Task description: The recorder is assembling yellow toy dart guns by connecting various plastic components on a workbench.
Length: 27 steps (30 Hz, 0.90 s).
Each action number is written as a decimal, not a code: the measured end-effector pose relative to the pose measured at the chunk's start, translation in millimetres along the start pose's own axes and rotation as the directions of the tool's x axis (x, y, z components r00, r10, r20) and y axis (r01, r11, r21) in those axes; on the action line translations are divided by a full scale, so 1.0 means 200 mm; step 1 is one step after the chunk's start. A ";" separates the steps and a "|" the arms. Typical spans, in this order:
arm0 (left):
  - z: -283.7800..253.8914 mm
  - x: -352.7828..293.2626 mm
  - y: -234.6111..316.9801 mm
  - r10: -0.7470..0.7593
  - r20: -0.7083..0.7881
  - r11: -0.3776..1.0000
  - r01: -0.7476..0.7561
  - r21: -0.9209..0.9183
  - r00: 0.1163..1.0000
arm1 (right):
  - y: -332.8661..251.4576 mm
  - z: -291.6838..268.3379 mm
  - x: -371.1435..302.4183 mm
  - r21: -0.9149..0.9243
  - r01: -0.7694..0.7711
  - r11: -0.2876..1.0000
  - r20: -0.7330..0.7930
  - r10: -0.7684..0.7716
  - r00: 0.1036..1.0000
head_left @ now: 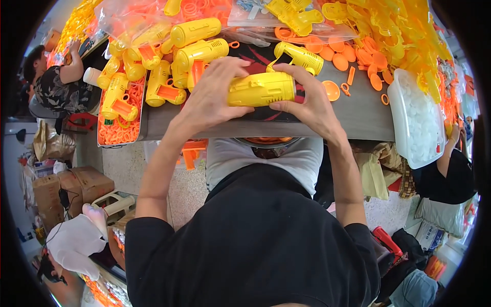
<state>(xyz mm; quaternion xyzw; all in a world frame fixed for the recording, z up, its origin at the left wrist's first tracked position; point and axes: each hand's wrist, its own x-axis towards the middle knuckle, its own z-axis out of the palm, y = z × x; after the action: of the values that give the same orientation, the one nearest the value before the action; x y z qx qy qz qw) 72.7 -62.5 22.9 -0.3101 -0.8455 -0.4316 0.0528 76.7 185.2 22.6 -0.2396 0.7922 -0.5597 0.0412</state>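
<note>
Above the table's near edge, a yellow plastic cylinder-shaped toy body [263, 88] with vent slots lies level between my two hands. My left hand [207, 94] is wrapped round its left end. My right hand [309, 100] grips the right end, thumb below and fingers over the top. Just behind it is a yellow shell part [299, 57], its near edge close to my right fingers. Left of my left hand, several similar yellow bodies with orange pieces [169, 92] are heaped up. A small orange round cup [331, 91] lies to the right of my right hand.
An orange-filled metal tray [141, 123] stands at the left edge. Orange discs [340, 61] and rings lie at right, beside a white tub [401, 128] of translucent pieces. Yellow parts [388, 30] are piled behind, near a clear plastic bag [245, 20]. Other people [66, 87] sit on both sides.
</note>
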 end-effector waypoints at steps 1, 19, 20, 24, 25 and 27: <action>-0.02 0.05 0.06 0.082 0.094 0.928 -0.110 0.356 0.992 | -0.05 -0.01 0.01 -0.197 0.035 0.980 0.018 -0.032 0.999; 0.08 0.04 -0.19 -0.234 -0.202 0.697 0.020 -0.717 0.951 | 0.19 0.22 -0.14 0.396 0.104 0.912 -0.260 0.003 0.966; 0.04 0.08 -0.14 -0.177 -0.211 0.646 -0.049 -0.762 0.961 | 0.20 0.21 -0.14 0.401 0.103 0.910 -0.259 0.005 0.966; -0.03 0.09 -0.19 -0.097 -0.170 0.700 -0.054 -0.712 0.981 | 0.21 0.16 -0.13 0.342 0.057 0.938 -0.148 -0.006 0.989; -0.03 0.10 -0.20 -0.072 -0.183 0.752 -0.066 -0.655 0.981 | 0.21 0.17 -0.14 0.334 0.094 0.938 -0.153 -0.044 0.987; -0.02 0.10 -0.19 -0.041 -0.203 0.703 -0.116 -0.702 0.978 | 0.18 0.16 -0.15 0.237 0.132 0.963 -0.168 -0.093 0.981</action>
<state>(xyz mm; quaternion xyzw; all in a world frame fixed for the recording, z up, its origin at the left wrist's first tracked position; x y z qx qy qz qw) 34.2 -71.9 6.1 -0.2778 -0.5974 -0.7519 0.0241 102.1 180.6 -27.8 -0.2330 0.7024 -0.6722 -0.0229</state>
